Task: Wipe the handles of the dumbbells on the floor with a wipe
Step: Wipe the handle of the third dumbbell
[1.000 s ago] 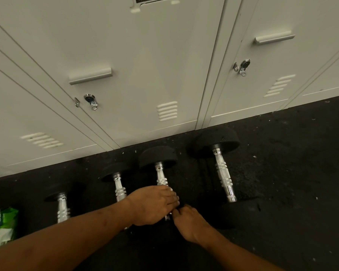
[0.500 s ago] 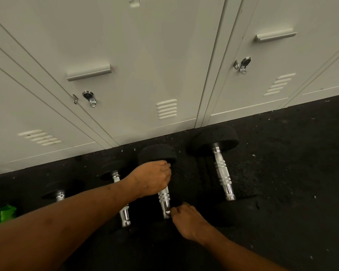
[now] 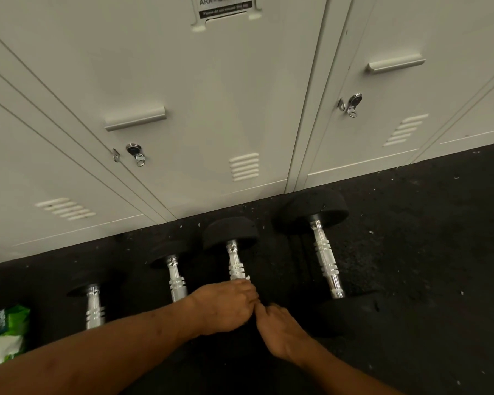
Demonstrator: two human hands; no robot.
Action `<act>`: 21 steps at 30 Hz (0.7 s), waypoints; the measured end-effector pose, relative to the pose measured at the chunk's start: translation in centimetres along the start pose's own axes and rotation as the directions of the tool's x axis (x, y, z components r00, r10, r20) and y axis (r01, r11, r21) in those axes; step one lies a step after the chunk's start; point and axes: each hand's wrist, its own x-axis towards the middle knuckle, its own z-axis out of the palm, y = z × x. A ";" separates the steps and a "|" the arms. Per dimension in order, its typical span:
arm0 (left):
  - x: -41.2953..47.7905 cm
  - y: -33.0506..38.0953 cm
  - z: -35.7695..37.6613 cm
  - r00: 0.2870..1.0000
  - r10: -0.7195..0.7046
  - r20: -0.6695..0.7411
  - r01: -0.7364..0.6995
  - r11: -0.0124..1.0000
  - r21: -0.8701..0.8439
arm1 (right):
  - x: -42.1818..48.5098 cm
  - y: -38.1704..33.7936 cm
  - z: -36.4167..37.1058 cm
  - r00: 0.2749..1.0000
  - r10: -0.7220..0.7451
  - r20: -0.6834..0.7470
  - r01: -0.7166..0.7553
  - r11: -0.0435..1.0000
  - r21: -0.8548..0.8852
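Several black dumbbells with chrome handles lie in a row on the dark floor by the lockers. My left hand (image 3: 226, 307) grips the near part of the third dumbbell's handle (image 3: 234, 263), with a white wipe (image 3: 245, 278) peeking out above the knuckles. My right hand (image 3: 280, 330) rests at that dumbbell's near end, fingers curled, touching the left hand; what it holds is hidden. The biggest dumbbell (image 3: 324, 258) lies to the right. Two smaller dumbbells (image 3: 176, 277) (image 3: 94, 306) lie to the left.
Cream metal lockers (image 3: 211, 109) stand right behind the dumbbells' far ends. A green and white wipes packet (image 3: 3, 334) lies on the floor at the left edge. Dark speckled rubber floor (image 3: 425, 252) stretches to the right.
My left hand slid up the third dumbbell's handle toward the far weight, then back down to its near end beside my right hand.
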 end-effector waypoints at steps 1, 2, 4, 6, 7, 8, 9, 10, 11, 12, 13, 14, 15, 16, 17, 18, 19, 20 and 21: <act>0.0 0.1 0.2 1.000 0.015 0.003 -0.015 1.000 0.003 | 0.0 0.0 -0.1 1.000 0.017 0.013 -0.017 0.999 0.033; 0.0 0.1 0.3 1.000 0.020 0.005 -0.020 1.000 -0.003 | 0.0 0.1 -0.3 0.999 0.033 0.030 -0.035 0.997 0.065; 0.1 -0.1 0.4 1.000 0.016 0.018 -0.016 1.000 -0.022 | 0.1 0.2 -0.4 0.995 0.086 0.047 -0.092 0.986 0.142; 0.0 -0.3 0.3 0.999 0.019 0.048 -0.017 0.999 -0.049 | 0.2 0.3 -0.6 0.990 0.125 0.058 -0.135 0.966 0.219; 0.0 -0.4 0.3 0.998 0.026 0.049 -0.024 0.999 -0.046 | 0.3 0.3 -0.4 0.989 0.134 0.065 -0.146 0.958 0.245; -0.1 -0.5 0.2 0.998 0.036 0.043 -0.034 0.999 -0.036 | 0.4 0.3 -0.4 0.986 0.144 0.079 -0.160 0.949 0.270; -0.2 -0.6 0.2 0.998 0.047 0.045 -0.046 0.999 -0.026 | 0.6 0.4 -0.1 0.985 0.149 0.085 -0.168 0.939 0.299; -0.3 -0.7 0.2 0.997 0.057 0.053 -0.056 0.998 -0.016 | 0.9 0.5 0.2 0.981 0.175 0.086 -0.194 0.915 0.354; -0.3 -0.7 0.2 0.996 0.071 0.059 -0.071 0.997 -0.003 | 1.2 0.8 0.5 0.977 0.195 0.084 -0.212 0.894 0.394; -0.3 -0.8 0.2 0.995 0.087 0.058 -0.088 0.996 0.007 | 1.3 1.1 0.9 0.980 0.187 0.065 -0.198 0.901 0.386; -0.4 -0.7 0.2 0.993 0.103 0.054 -0.104 0.995 0.008 | 1.3 1.4 1.2 0.983 0.183 0.032 -0.182 0.919 0.350; -0.5 -0.6 0.2 0.992 0.117 0.046 -0.117 0.993 0.001 | 1.3 1.5 1.3 0.985 0.172 0.016 -0.168 0.932 0.322; -0.6 -0.5 0.2 0.991 0.128 0.034 -0.128 0.992 -0.002 | 1.3 1.6 1.3 0.985 0.172 0.010 -0.166 0.933 0.320; -0.7 -0.4 0.2 0.991 0.133 0.020 -0.133 0.991 0.007 | 1.3 1.6 1.3 0.985 0.170 0.008 -0.164 0.933 0.320; -0.8 -0.2 0.3 0.991 0.131 0.007 -0.131 0.991 0.003 | 1.4 1.5 1.3 0.985 0.170 0.016 -0.165 0.929 0.332; -1.0 -0.2 0.5 0.992 0.123 -0.001 -0.123 0.992 -0.020 | 1.4 1.3 1.3 0.982 0.185 0.038 -0.186 0.915 0.358; -1.0 -0.1 0.6 0.993 0.119 -0.002 -0.119 0.992 -0.031 | 1.5 1.1 1.2 0.973 0.221 0.065 -0.228 0.881 0.414; -0.9 -0.1 0.4 0.993 0.115 0.011 -0.114 0.993 -0.042 | 1.5 1.0 1.0 0.962 0.257 0.095 -0.271 0.845 0.461; -0.7 -0.1 0.4 0.992 0.122 0.016 -0.121 0.992 -0.019 | 1.4 0.9 0.7 0.951 0.282 0.126 -0.306 0.811 0.500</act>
